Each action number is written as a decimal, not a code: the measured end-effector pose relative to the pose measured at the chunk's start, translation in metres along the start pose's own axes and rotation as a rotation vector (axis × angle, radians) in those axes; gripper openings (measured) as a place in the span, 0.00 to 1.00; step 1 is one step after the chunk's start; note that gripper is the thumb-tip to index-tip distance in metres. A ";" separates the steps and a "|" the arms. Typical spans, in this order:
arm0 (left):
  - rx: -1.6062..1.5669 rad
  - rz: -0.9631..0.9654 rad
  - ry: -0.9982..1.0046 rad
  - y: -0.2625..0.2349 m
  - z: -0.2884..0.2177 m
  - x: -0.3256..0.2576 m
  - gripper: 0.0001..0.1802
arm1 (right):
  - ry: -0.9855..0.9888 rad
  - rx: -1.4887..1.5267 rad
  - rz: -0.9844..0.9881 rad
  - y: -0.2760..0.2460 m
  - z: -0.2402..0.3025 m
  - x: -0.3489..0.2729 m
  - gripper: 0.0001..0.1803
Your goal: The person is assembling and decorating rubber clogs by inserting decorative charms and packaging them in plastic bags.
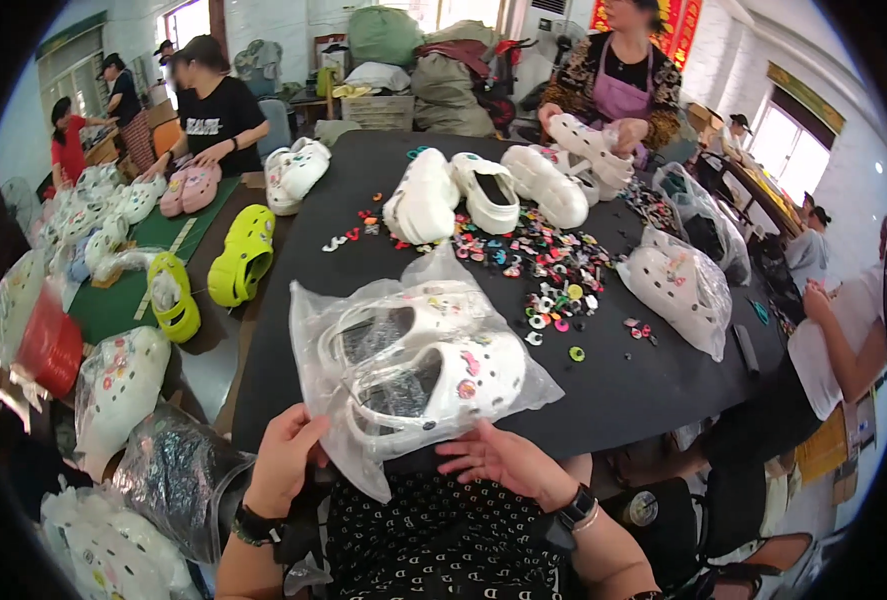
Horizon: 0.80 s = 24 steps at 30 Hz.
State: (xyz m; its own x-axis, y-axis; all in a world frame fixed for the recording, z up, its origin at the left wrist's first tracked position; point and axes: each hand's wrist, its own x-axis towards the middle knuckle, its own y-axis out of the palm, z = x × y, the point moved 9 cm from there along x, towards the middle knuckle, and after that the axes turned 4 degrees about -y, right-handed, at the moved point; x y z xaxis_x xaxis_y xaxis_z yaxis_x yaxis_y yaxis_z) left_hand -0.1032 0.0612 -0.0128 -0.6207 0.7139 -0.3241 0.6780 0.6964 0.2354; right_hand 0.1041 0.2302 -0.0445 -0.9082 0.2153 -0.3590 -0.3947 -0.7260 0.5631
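At the near edge of the black counter (663, 385) lies a clear plastic bag (418, 375) holding a pair of white clogs with charms. Left hand (285, 460) pinches the bag's lower corner; right hand (498, 458) rests open, fingers spread, on its near edge. Light, slippery film probably; grip the clogs through it.

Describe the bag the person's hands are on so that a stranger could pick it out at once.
Start at the round black table and go to its near edge. The clear bag lies there between the left hand and right hand. Unlike the other bags, it holds white clogs and touches both hands.
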 end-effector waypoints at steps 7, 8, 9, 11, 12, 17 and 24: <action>-0.090 0.379 -0.357 0.082 0.049 -0.026 0.12 | -0.469 0.140 -0.045 -0.046 0.085 0.022 0.22; -0.083 0.423 -0.391 0.099 0.062 -0.028 0.13 | -0.549 0.120 -0.145 -0.057 0.097 0.020 0.21; -0.077 0.465 -0.424 0.114 0.077 -0.027 0.14 | -0.626 0.099 -0.243 -0.064 0.108 0.017 0.20; -0.089 0.480 -0.399 0.135 0.086 -0.019 0.14 | -0.628 0.042 -0.319 -0.058 0.118 0.011 0.18; -0.097 0.503 -0.377 0.141 0.086 -0.017 0.15 | -0.780 -0.378 -0.439 -0.055 0.131 -0.002 0.19; 0.044 0.457 -0.314 0.112 0.079 -0.011 0.18 | -0.900 -1.242 -0.389 0.035 0.130 -0.039 0.11; -0.299 -0.008 -0.085 -0.003 0.039 0.007 0.32 | -0.007 -0.668 0.423 0.108 -0.021 -0.005 0.17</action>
State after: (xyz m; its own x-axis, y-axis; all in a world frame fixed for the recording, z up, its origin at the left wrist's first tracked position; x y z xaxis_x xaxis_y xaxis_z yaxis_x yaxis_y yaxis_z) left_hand -0.0946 0.0608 -0.0515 -0.5823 0.7080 -0.3995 0.5190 0.7020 0.4877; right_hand 0.0691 0.1371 0.0020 -0.9641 -0.1640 -0.2086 0.1495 -0.9852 0.0836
